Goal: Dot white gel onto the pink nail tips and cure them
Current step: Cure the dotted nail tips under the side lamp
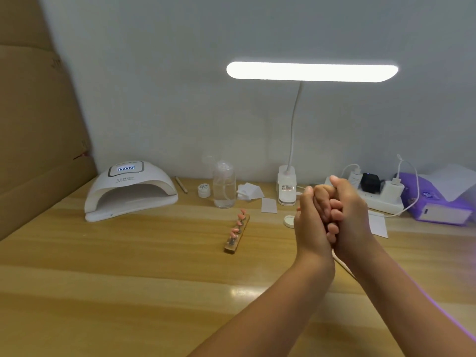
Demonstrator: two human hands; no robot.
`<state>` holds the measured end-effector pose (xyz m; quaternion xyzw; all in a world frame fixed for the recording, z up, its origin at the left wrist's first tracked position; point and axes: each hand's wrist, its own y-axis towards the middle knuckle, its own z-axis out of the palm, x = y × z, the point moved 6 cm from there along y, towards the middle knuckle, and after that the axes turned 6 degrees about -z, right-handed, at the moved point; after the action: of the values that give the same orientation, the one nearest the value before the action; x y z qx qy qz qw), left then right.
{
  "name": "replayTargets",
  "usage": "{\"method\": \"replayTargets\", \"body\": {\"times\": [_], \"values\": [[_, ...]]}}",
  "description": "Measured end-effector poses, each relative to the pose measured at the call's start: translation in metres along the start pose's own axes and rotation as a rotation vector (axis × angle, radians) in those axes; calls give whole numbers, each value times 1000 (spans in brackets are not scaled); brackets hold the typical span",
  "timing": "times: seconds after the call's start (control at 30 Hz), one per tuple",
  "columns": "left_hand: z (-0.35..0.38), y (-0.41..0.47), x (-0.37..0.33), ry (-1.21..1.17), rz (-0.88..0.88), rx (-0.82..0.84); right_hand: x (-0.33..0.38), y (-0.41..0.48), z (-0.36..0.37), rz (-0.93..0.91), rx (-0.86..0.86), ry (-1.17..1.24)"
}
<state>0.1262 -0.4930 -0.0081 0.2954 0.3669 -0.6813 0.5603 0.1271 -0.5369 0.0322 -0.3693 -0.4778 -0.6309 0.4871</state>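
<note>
Several pink nail tips (pixel 241 216) stand on metal pegs along a wooden holder (pixel 235 242) at the middle of the table. A small white gel jar (pixel 204 190) sits behind it, and its lid (pixel 289 221) lies to the right. The white curing lamp (pixel 130 189) stands at the back left with its display lit and its mouth empty. My left hand (pixel 310 225) and my right hand (pixel 354 210) are clasped together above the table, right of the holder, with the right fingers curled over the left fingers. A thin pink stick (pixel 341 264) shows below my wrists; whether it is held is unclear.
A clear pump bottle (pixel 224 188) stands beside the jar, with white wipes (pixel 250 191) and a pencil-like tool (pixel 181 184) near it. A lit desk lamp (pixel 311 71) clamps at the back. A power strip (pixel 381 200) and a purple pack (pixel 435 202) lie right; cardboard (pixel 38 124) lines the left.
</note>
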Motion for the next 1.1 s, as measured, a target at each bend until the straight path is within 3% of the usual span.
{"method": "replayTargets", "body": {"times": [0.1, 0.17, 0.27, 0.33, 0.4, 0.47, 0.53, 0.6, 0.7, 0.83, 0.93, 1.1], "values": [[-6, 1, -3, -5, 117, -19, 4, -5, 3, -108, -30, -72], [-8, 0, -5, 62, 87, 3, 0, -11, 4, -118, -64, -77], [-13, -7, -11, 338, -26, 170, -1, -14, -1, -92, -29, -182], [-32, -11, -29, 670, 121, 263, 10, -11, -16, -177, 103, -338], [-68, -13, -62, 964, 460, 121, 25, -10, -48, -341, 139, -680], [-110, -14, -94, 1020, 589, -110, 27, -13, -83, -427, 132, -1111], [-149, -7, -106, 1067, 510, -261, 5, -17, -103, -330, 252, -1320], [-176, 0, -98, 1230, 301, -305, -26, -23, -111, -202, 384, -1375], [-186, 5, -75, 1428, 168, -244, -45, -28, -102, -219, 465, -1373], [-175, 7, -63, 1525, 237, -204, -42, -32, -90, -295, 447, -1271], [-172, -8, -59, 1460, 209, -163, -27, -36, -100, -394, 284, -1068], [-145, -73, -26, 1425, 130, 54, -26, -33, -135, -167, -42, -450]]}}
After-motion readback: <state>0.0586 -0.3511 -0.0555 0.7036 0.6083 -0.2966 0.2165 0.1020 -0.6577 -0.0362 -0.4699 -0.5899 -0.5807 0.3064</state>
